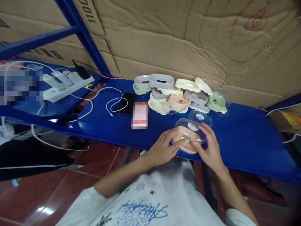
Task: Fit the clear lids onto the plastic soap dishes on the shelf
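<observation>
A peach oval tray (188, 147) with a slot in its floor lies near the blue table's front edge. Over it tilts a clear plastic lid (185, 124) with a round white sticker. My left hand (163, 149) is closed at the tray's left side, its thumb reaching over the tray. On the right, my right hand (210, 149) has its fingers curled on the lid's edge and its thumb by the tray. A second clear lid (204, 118), also stickered, lies just behind. Both hands partly hide the tray's rim.
Grey, cream, peach and green oval trays (162, 82) are piled at the back against cardboard (150, 40). Left of them lie a lit phone (139, 115), a dark phone (127, 103) and white cables. A power strip (68, 89) sits beyond the blue frame post (90, 40).
</observation>
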Demonstrator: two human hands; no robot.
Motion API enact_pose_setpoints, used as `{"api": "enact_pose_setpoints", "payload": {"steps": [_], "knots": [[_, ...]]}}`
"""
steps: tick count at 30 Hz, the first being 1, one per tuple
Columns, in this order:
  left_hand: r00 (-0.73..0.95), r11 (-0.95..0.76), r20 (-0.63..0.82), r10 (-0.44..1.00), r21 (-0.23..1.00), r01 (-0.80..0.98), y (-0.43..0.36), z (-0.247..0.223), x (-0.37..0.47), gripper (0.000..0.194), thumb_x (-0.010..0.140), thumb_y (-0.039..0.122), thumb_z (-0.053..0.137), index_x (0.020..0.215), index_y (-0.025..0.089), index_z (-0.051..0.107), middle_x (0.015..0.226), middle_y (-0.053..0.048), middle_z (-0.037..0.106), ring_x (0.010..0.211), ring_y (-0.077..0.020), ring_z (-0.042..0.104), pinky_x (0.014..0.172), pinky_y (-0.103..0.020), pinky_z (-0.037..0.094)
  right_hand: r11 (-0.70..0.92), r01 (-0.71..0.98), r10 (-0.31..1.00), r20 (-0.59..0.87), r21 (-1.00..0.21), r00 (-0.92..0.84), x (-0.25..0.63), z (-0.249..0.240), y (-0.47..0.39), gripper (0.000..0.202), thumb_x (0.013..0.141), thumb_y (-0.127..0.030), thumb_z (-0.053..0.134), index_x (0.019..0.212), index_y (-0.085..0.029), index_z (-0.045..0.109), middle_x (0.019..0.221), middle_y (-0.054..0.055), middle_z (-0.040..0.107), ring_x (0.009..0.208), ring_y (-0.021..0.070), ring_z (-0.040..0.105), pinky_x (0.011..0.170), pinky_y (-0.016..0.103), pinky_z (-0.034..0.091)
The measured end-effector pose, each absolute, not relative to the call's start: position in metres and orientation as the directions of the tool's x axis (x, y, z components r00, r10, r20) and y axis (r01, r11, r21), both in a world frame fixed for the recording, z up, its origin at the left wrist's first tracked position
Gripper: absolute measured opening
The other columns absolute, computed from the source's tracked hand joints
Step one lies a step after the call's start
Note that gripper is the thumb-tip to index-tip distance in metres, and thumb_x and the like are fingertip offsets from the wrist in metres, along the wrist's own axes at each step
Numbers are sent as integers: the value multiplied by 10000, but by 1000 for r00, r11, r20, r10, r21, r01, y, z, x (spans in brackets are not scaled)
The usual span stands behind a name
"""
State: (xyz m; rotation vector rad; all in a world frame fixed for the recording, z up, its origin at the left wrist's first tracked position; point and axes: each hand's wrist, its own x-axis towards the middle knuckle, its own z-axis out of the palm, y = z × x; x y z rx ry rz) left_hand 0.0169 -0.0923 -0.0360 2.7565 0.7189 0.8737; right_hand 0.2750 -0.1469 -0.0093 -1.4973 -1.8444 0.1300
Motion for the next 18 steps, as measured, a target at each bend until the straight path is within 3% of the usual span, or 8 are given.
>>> {"api": "enact_pose_setpoints", "payload": {"steps": [5, 8, 11, 16, 18], "knots": [[811, -903, 398, 430, 219, 371, -90, -33, 17, 383, 1124, 311, 498, 1490, 235, 582, 1686, -120, 465, 1572, -301, 414, 1252, -560, 402, 383, 895, 763, 624, -226, -169, 293, 42, -63, 675, 992, -637, 644, 1551, -281, 516, 1644, 189, 470, 1535, 402, 460, 1237, 642, 393], [835, -902, 347, 426, 231, 365, -89, -30, 17, 311, 1143, 324, 472, 1386, 254, 654, 1586, -66, 586, 1452, -246, 530, 1096, -454, 488, 369, 914, 760, 620, -169, -192, 300, 65, 7, 714, 1013, -678, 567, 1574, -243, 494, 1667, 204, 446, 1564, 400, 414, 1238, 643, 372], [832, -894, 339, 438, 257, 366, -89, -29, 17, 298, 1144, 348, 492, 1378, 268, 658, 1535, -42, 626, 1362, -223, 571, 977, -397, 491, 357, 925, 789, 571, -126, -227, 294, 72, 63, 713, 1019, -654, 568, 1565, -198, 517, 1666, 228, 453, 1549, 413, 429, 1228, 653, 360], [824, -897, 359, 438, 235, 374, -88, -30, 15, 257, 1131, 357, 527, 1292, 247, 695, 1479, -58, 657, 1339, -232, 572, 960, -385, 468, 312, 946, 830, 510, -88, -226, 274, 71, 86, 709, 1052, -572, 533, 1617, -153, 450, 1669, 261, 447, 1567, 455, 384, 1233, 760, 237], [818, -893, 361, 448, 223, 391, -88, -31, 16, 261, 1137, 366, 518, 1282, 244, 697, 1456, -63, 672, 1341, -235, 573, 957, -383, 462, 332, 940, 805, 542, -77, -240, 271, 70, 65, 668, 1069, -542, 510, 1624, -175, 444, 1699, 240, 412, 1586, 439, 362, 1252, 745, 213]]}}
